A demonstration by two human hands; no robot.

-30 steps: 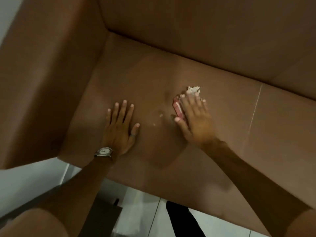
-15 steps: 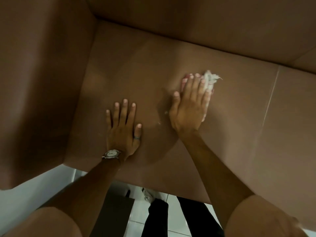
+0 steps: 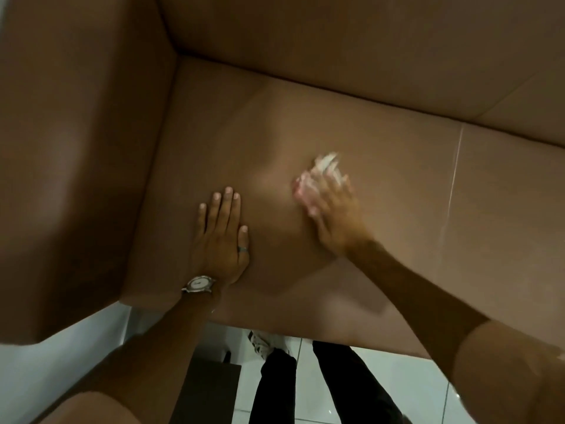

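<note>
Though smeared by motion, looks like wiping work on the brown sofa seat, middle of the frame. Presses a white rag onto the cushion with the right hand, just right of centre. Seems to lay the fingers flat over the wad rather than curl them round it, though cannot say so firmly through the blur. Pinkish patch at the left edge of that hand: too blurred to name. Plants the left hand palm down on the seat, left of centre, fingers straight and close together, thumb out to the side, holding nothing. Wears a ring on that thumb and a watch at the wrist. Armrest down the left of the frame, backrest across the top, pale floor tiles and dark trouser legs along the bottom.

As for the rag: soft, light and limp, probably quick to bunch up or shed bits if dragged hard, and not fragile. Best to gather the loose tuft beyond the fingertips into the palm, or pin it under flat fingers and push. As for the seat: smooth, faintly glossy, likely slick, so expect easy sliding and bear down evenly.
</note>
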